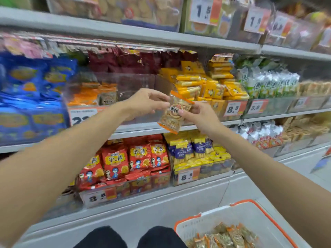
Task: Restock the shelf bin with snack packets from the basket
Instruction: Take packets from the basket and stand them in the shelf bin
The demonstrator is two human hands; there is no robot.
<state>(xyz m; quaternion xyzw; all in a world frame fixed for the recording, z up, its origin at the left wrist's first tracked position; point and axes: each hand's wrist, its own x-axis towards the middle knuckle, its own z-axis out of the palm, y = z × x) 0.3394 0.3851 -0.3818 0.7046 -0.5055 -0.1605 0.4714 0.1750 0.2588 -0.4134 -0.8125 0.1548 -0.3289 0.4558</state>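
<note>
Hands are pinching one snack packet (pixel 174 113) before the shelf bin (pixel 125 83), right hand (pixel 200 115) at its side, left hand (pixel 143 102) at its top, probably to straighten it.

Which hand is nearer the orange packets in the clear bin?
Left. The left hand is just right of the orange packets; the right hand is farther right, past the held packet.

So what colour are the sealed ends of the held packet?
Orange, at both ends of the snack packet; clearest in the head view.
</note>
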